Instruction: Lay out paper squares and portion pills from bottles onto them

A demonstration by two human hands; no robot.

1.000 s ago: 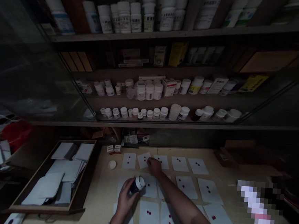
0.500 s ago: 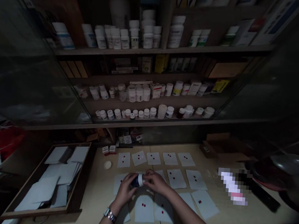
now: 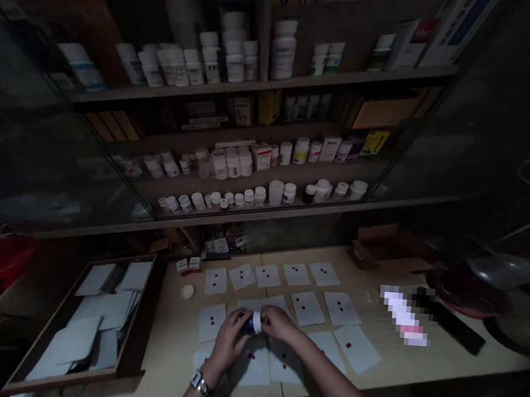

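Observation:
My left hand [image 3: 232, 336], with a metal watch on its wrist, is wrapped round a small dark blue pill bottle [image 3: 248, 324] tilted on its side. Against the bottle's white cap [image 3: 257, 322], the closed fingers of my right hand [image 3: 277, 323] press from the right. Rows of white paper squares [image 3: 308, 308] lie under and around both hands, most with a few small red pills [image 3: 303, 307] on them. A round white lid [image 3: 187, 291] rests on the table to the left. My forearms and hands hide several of the papers.
An open wooden drawer [image 3: 139, 311] of white papers stands left. Shelves [image 3: 237, 88] of medicine bottles rise behind the table. A cardboard box [image 3: 380, 247], a blurred-out patch and a long black object [image 3: 463, 333] are at the right. Two small boxes [image 3: 189, 265] sit at the back left.
My view has shifted a little, so the shelves sit further left. The bottle and both hands moved slightly right and toward me; more of the white cap shows now between the hands.

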